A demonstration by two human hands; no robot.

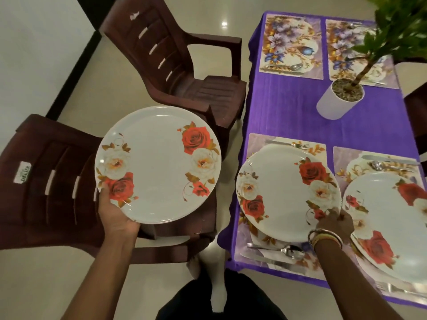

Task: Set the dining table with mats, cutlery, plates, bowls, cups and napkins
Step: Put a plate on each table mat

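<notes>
Off to the left of the left-hand fingers, a dark brown plastic chair (53, 181) with a white label on its back. With the left hand (115, 215), grips a first plate (157, 165), white with red and cream roses: thumb laid over the near left rim, the other fingers curled underneath and hidden. Holds it roughly level in the air above the chair seat, well apart from the table. Beyond those fingers and a little right, a second brown chair (184, 65) drawn up beside the table edge.

Right of the left-hand fingers, a table under a purple cloth (288, 112). With the right hand (335, 224), bangles (324, 237) at the wrist, pinches the near right rim of a second plate (284, 195) of the same rose pattern, fingers bent close together over the edge. Second plate on a floral mat (256, 139) at the table's near left corner. Beyond the right-hand fingers, at the mat's far edge, a fork (298, 145). Nearer than the fingers and to their left, a spoon (288, 250) and a knife (277, 262) side by side on the mat's near edge.

Just right of the fingers, a third plate (388, 215) on its own mat (346, 158), rim just beside the second plate's; touching or not, impossible to tell. Well beyond the fingers, a white plant pot (339, 100) on the cloth, then two more floral mats (291, 45) at the far end.
</notes>
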